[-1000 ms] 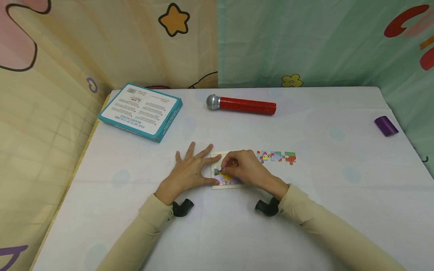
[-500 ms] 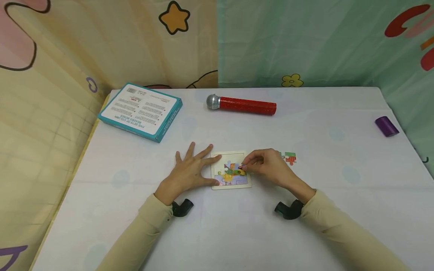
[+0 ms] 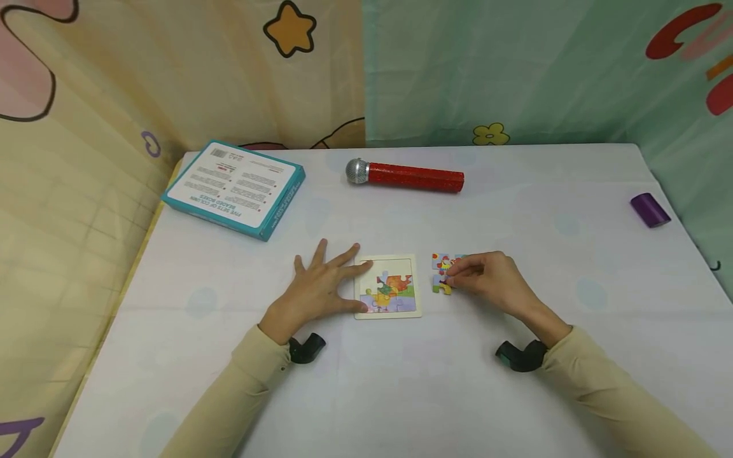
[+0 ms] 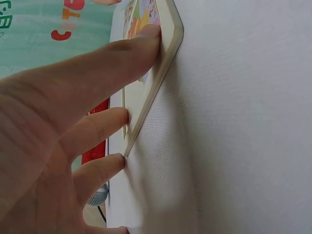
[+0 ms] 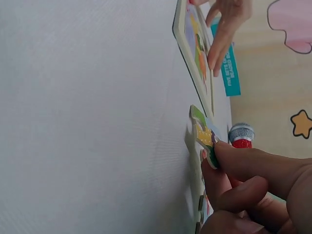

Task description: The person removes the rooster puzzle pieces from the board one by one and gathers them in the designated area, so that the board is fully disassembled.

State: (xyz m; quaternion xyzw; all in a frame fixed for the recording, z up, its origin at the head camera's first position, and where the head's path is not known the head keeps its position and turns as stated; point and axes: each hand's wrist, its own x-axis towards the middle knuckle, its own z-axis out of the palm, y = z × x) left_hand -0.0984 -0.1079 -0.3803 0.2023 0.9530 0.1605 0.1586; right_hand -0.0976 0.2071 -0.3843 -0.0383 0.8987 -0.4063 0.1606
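Note:
My left hand (image 3: 317, 289) lies spread at the left side of a small pale jigsaw tray (image 3: 418, 286). Its thumb and a fingertip press on the tray, as the left wrist view shows too. Joined jigsaw pieces (image 3: 395, 299) fill the lower part of the tray; bare backing shows above them. Right of the tray, my right hand (image 3: 498, 280) pinches a jigsaw piece (image 5: 202, 131) in green, yellow and purple between thumb and finger, tilted in the right wrist view. Just beyond it lies a loose jigsaw piece (image 3: 439, 260); the hand covers most of the others.
A red microphone (image 3: 415, 177) lies at the back of the white table (image 3: 366, 394). At the back left is a teal-edged box (image 3: 235, 187). A purple half-cylinder (image 3: 650, 210) sits near the right edge. Printed curtains hang behind.
My right hand has moved right, from over the tray to beside the loose pieces, carrying the pinched jigsaw piece with it. The left hand has stayed on the tray.

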